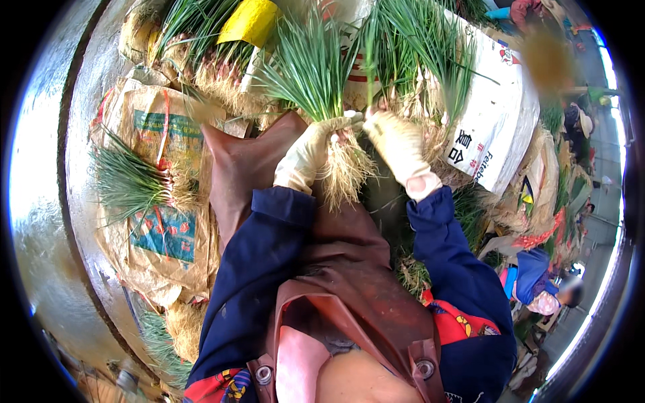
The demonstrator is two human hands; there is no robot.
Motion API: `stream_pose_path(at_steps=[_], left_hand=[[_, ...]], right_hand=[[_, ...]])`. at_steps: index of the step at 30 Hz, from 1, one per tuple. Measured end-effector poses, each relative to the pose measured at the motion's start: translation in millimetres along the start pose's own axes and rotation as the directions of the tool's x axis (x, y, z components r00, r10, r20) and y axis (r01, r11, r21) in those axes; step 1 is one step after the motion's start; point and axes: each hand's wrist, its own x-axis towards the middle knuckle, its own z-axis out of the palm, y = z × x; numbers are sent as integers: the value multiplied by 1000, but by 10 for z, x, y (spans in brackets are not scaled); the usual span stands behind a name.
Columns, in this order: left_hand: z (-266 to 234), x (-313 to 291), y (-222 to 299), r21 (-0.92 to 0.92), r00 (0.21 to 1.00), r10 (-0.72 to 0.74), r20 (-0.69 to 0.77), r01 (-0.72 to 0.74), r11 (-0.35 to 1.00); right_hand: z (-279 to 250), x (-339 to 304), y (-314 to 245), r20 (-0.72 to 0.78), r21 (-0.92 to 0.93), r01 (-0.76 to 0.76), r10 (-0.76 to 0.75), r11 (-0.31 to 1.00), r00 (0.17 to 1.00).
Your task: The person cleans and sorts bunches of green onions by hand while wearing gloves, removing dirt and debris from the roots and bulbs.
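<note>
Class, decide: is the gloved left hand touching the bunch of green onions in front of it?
Touching. The head view shows the gloved left hand closed around the bunch of green onions, its thumb lying across it.

1. White sack (507, 117) on the right: large black Chinese characters (459, 147), smaller black Chinese ones alongside, then a line of black Latin letters (485, 168) running to the sack's edge
2. Same sack, upper part: small red-and-black logo (508, 57), detail too fine to tell
3. Tan sack (124, 269) on the left: upper teal panel (149, 121) with yellowish lettering, too blurred to read
4. Same tan sack: lower teal panel (178, 245) with pale print, red lettering at its top edge, red cord across it, illegible
5. Top centre: bold red print (352, 57) on white sacking, partly covered by green leaves (309, 67), unreadable
</note>
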Motion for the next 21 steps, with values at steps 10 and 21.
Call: stream_pose_path(at_steps=[10, 21], left_hand=[[352, -141, -9, 119, 968, 54, -245, -25, 993], [213, -153, -6, 102, 990, 62, -127, -49, 994]], right_hand=[[15, 336, 510, 71, -579, -332, 452, 745, 889], [-87, -97, -149, 356, 142, -193, 132, 971, 925]])
